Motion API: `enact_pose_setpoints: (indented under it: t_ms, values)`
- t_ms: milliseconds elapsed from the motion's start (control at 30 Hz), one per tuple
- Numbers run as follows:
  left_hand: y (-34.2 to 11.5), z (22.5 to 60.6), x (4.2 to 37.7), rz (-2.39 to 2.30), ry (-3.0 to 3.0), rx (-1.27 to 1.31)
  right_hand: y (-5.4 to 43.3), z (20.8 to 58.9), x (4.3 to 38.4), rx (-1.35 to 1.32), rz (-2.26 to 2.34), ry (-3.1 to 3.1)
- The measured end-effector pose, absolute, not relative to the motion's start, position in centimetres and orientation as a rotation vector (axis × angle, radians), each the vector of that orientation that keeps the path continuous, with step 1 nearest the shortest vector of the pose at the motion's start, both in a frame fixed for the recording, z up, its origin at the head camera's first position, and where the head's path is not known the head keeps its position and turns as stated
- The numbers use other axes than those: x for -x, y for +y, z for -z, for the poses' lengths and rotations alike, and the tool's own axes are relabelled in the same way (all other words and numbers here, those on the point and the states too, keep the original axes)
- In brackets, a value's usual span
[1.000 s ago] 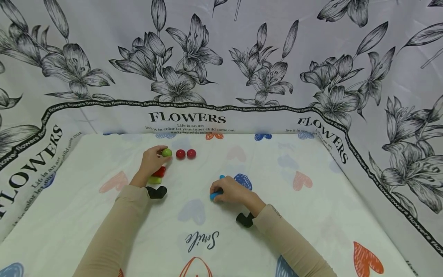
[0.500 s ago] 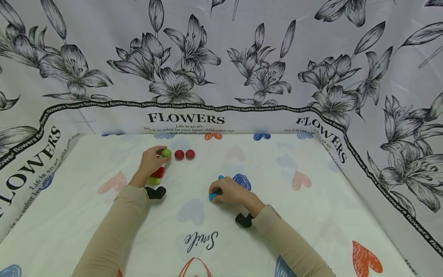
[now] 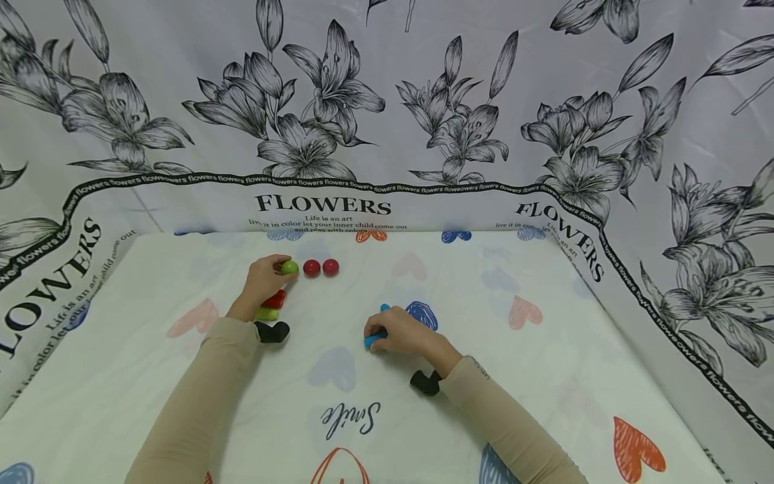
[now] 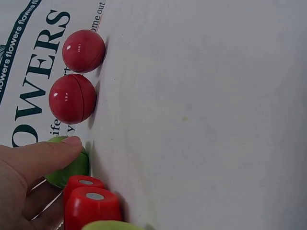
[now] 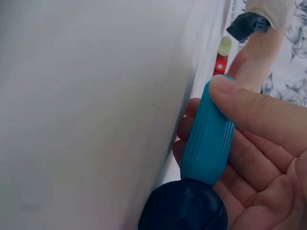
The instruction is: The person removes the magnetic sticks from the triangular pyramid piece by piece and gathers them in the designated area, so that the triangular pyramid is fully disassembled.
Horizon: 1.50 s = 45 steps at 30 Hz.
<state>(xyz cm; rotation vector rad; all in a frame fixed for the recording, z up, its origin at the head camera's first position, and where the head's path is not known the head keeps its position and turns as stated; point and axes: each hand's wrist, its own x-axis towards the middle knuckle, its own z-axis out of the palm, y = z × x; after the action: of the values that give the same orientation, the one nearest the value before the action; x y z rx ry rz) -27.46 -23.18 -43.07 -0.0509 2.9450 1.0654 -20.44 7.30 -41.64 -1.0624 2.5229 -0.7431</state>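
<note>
Pinch on a green ball (image 3: 289, 267) at left, grip on a blue handle (image 5: 208, 134) at right

Reading across from the left edge of the table (image 3: 121, 363), I first meet a beige sleeve (image 3: 193, 396) with a black device (image 3: 273, 332) at its cuff. Just past that device, toward the far edge, lies a yellow-green piece (image 3: 267, 314), with red pieces (image 4: 93, 211) next to it; my left wrist view shows two red ends side by side, each bearing a pale disc. The left hand (image 3: 264, 279) is near the far edge, closer to the far left corner than to the far right one, and pinches the green ball between thumb and fingers. Just right of it I see a red ball (image 3: 311, 267) and a second red ball (image 3: 330, 267), close together and in line with the green one.

Near the middle of the table, the right hand (image 3: 401, 333) has its thumb pressed on the ridged handle and its fingers curled behind. A dark blue rounded form (image 5: 187, 211) shows at the handle's lower end in my right wrist view; I cannot tell whether they are one piece. Rightward, another black device (image 3: 426, 383) sits at the other sleeve (image 3: 508, 417), and a printed red heart (image 3: 635, 447) lies toward the right edge.
</note>
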Motion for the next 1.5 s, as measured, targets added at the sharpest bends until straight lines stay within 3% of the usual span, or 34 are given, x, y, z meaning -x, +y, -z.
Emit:
enact_pose_setpoints:
  t_ms: [733, 1500]
  values:
    - [-23.6, 42.4, 25.8, -1.153, 2.959, 0.054, 7.3, 41.5, 19.8, 1.058, 0.558, 2.556]
    - [-21.0, 41.8, 22.1, -1.255, 3.094, -0.302, 11.0, 41.4, 19.4, 0.993, 1.095, 2.631]
